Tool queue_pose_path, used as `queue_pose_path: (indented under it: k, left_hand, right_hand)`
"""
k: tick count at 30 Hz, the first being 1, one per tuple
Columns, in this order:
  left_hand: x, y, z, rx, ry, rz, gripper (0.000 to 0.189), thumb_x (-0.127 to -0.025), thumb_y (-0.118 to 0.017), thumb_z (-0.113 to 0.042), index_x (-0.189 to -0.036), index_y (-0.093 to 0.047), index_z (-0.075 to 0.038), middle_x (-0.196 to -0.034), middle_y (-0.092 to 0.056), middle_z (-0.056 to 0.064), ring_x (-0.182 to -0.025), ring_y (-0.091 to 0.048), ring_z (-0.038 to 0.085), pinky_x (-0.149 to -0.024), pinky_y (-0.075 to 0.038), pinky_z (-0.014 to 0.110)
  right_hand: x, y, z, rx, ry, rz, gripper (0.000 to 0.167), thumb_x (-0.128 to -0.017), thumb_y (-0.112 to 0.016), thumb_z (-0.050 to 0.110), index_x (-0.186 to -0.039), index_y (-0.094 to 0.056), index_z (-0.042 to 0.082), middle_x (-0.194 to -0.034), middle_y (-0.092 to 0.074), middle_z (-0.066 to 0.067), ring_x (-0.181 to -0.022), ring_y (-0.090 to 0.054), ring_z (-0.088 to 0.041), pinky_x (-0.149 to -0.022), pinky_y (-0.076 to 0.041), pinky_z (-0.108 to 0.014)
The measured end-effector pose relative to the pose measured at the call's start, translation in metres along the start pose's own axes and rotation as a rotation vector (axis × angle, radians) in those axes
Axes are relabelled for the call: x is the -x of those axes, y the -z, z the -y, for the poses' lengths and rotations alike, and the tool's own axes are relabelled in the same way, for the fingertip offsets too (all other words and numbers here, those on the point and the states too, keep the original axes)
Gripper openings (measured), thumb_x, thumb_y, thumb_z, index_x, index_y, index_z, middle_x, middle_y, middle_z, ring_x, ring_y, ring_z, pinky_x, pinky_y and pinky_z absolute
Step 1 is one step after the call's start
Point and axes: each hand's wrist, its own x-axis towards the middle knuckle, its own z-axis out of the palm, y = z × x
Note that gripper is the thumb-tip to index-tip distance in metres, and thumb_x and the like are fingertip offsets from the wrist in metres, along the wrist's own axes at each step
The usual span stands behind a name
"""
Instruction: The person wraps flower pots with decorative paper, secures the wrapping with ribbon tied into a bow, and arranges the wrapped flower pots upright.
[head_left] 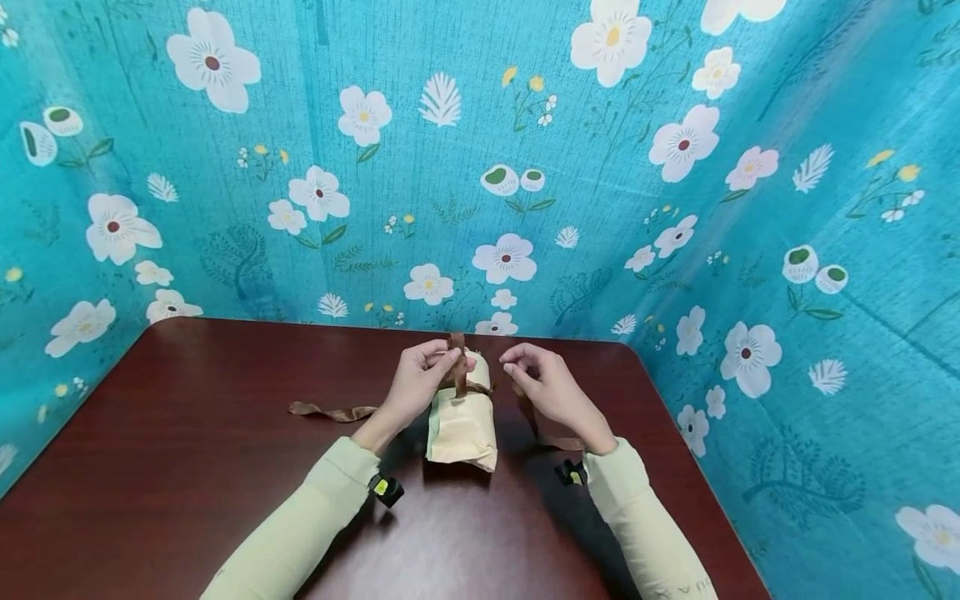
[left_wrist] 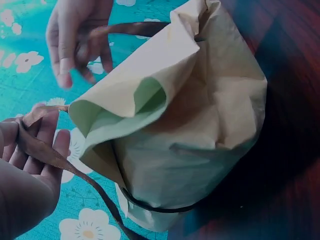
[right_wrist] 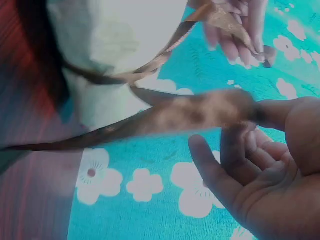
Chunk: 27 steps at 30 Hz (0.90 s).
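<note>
A cream paper bundle with a pale green inner side [head_left: 461, 429] lies on the table between the hands. Around its upper part runs a brown satin ribbon [right_wrist: 150, 67]. My left hand [head_left: 422, 375] pinches one length of the ribbon above the bundle's left side; in the left wrist view the ribbon [left_wrist: 45, 150] passes between thumb and fingers. To the right, my right hand [head_left: 551, 385] pinches the other length between thumb and forefinger, clearly seen in the right wrist view [right_wrist: 205, 110]. What is inside the paper is hidden.
A loose ribbon tail [head_left: 333, 412] lies on the dark red-brown table [head_left: 225, 467] at the left, and another tail [head_left: 558, 442] lies at the right. A teal flowered cloth [head_left: 450, 208] hangs behind the table and along its right side.
</note>
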Motion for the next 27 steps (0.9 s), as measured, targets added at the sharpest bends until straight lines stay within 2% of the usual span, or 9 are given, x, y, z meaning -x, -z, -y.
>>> queue_pose_path:
  k: [6,9,11,14,20,27]
  left_hand:
    - [0.0,0.001,0.002,-0.05,0.015,0.044,0.023,-0.104,-0.058,-0.011,-0.115,-0.066,0.008,-0.082,-0.075,0.018,-0.066,-0.072,0.015,-0.066,-0.06,0.028]
    - [0.0,0.001,0.003,-0.097,-0.012,0.079,0.023,-0.103,-0.059,-0.009,-0.116,-0.067,0.009,-0.075,-0.071,0.016,-0.058,-0.065,0.015,-0.06,-0.058,0.027]
    - [0.0,0.001,0.004,-0.122,-0.04,0.108,0.022,-0.102,-0.06,-0.008,-0.115,-0.068,0.009,-0.074,-0.07,0.015,-0.058,-0.064,0.016,-0.058,-0.056,0.026]
    - [-0.001,-0.001,0.005,-0.133,-0.048,0.136,0.018,-0.1,-0.063,-0.007,-0.11,-0.07,0.006,-0.074,-0.072,0.014,-0.061,-0.065,0.02,-0.058,-0.055,0.025]
    - [-0.001,-0.003,0.005,-0.198,-0.024,0.13,0.013,-0.098,-0.067,-0.008,-0.103,-0.073,0.002,-0.076,-0.073,0.016,-0.068,-0.069,0.027,-0.058,-0.053,0.025]
    - [-0.003,-0.004,0.006,-0.338,-0.032,0.099,0.017,-0.098,-0.069,-0.013,-0.098,-0.076,0.002,-0.073,-0.074,0.009,-0.065,-0.07,0.018,-0.056,-0.051,0.023]
  right_hand:
    - [-0.009,-0.002,0.007,-0.026,0.004,0.022,0.024,-0.101,-0.061,0.008,-0.125,-0.064,0.009,-0.093,-0.068,-0.007,-0.06,-0.059,-0.016,-0.057,-0.053,-0.032]
    - [-0.013,-0.005,0.009,-0.05,0.011,0.017,0.027,-0.1,-0.063,0.006,-0.127,-0.063,0.007,-0.092,-0.069,-0.007,-0.057,-0.059,-0.017,-0.053,-0.052,-0.033]
    - [-0.017,-0.006,0.01,-0.063,0.021,0.0,0.028,-0.099,-0.065,0.006,-0.127,-0.063,0.007,-0.088,-0.069,-0.007,-0.055,-0.058,-0.018,-0.051,-0.052,-0.033]
    - [-0.024,-0.009,0.012,-0.074,0.03,-0.035,0.028,-0.098,-0.067,0.006,-0.126,-0.063,0.006,-0.083,-0.07,-0.006,-0.052,-0.058,-0.019,-0.047,-0.051,-0.033]
    - [-0.038,-0.012,0.02,-0.082,0.056,-0.051,0.03,-0.099,-0.066,0.009,-0.129,-0.063,0.007,-0.084,-0.074,-0.006,-0.046,-0.057,-0.019,-0.045,-0.051,-0.034]
    - [-0.049,-0.014,0.034,-0.047,0.09,-0.04,0.031,-0.102,-0.061,0.007,-0.132,-0.062,0.008,-0.089,-0.075,-0.006,-0.046,-0.054,-0.018,-0.043,-0.044,-0.031]
